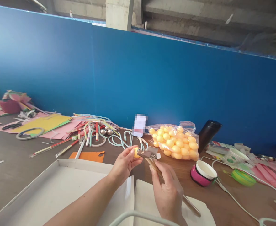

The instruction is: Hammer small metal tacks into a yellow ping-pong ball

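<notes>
My left hand (126, 161) pinches a small yellow ball (136, 153) between thumb and fingertips. My right hand (167, 186) is wrapped round the wooden handle of a hammer (191, 205), whose dark head meets or nearly meets the ball; I cannot tell whether they touch. Just right of the hammer head are small shiny bits and a white scrap, too small to name. Behind my right hand sits a clear plastic bag (175, 142) full of orange-yellow balls. Under my forearms lie a shallow white tray (81, 164) and a white sheet (144, 201).
Coloured paper (46, 122), tubes and silver balls (107, 131) spread over the left and middle of the table. On the right stand a black cylinder (208, 133), a white cup in a pink sleeve (204, 174) and white cables. A blue partition (163, 78) rises behind.
</notes>
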`<state>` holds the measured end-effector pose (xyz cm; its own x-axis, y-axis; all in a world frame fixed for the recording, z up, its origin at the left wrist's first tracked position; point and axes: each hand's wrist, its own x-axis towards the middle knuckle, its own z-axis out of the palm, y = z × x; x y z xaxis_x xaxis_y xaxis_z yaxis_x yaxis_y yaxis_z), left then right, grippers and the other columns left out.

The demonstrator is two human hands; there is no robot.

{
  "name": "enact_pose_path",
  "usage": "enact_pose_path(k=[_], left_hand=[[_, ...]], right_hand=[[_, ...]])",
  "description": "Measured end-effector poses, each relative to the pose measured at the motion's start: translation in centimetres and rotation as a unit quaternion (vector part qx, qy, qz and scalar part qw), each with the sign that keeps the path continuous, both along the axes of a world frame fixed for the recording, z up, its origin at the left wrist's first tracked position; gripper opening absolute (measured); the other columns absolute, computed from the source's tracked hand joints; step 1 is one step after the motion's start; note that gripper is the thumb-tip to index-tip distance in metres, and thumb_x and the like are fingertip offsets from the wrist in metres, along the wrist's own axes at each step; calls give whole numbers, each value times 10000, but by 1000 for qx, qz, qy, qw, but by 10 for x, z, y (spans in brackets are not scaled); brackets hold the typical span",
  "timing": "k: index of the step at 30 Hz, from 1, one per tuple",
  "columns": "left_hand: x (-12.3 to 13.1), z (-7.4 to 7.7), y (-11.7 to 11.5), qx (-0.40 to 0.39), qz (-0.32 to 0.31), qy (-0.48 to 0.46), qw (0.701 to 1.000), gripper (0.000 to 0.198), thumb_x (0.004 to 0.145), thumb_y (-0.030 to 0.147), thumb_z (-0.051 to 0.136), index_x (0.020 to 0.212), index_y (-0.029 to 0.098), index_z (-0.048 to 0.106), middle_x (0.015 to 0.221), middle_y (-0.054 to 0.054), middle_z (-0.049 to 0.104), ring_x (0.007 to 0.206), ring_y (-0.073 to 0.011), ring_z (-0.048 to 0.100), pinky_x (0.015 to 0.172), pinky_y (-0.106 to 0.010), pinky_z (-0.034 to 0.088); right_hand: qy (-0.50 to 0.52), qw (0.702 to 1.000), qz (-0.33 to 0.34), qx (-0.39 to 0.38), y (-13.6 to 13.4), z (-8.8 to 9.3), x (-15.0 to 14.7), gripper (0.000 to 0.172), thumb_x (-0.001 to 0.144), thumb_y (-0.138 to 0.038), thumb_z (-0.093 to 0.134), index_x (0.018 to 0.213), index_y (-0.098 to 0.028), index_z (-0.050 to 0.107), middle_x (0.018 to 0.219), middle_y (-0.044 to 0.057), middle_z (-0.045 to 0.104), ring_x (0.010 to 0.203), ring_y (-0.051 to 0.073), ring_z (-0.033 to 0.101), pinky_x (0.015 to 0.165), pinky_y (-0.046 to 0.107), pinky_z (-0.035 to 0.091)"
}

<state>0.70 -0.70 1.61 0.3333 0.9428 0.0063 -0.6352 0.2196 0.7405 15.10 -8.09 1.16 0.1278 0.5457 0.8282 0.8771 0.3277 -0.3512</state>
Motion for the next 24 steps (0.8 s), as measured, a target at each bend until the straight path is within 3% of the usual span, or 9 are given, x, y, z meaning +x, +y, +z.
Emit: enact_pose_path(k=[24], left_hand=[[1,-1,2,-19,25,1,1000,314,772,257,615,1056,147,542,916,-85,647,709,-130,651,698,-251,534]], right_hand=[[-12,999,-29,-23,3,-3,-1,220,822,-265,560,1030,-220,617,931,51,666,842,182,616,768,291,472]])
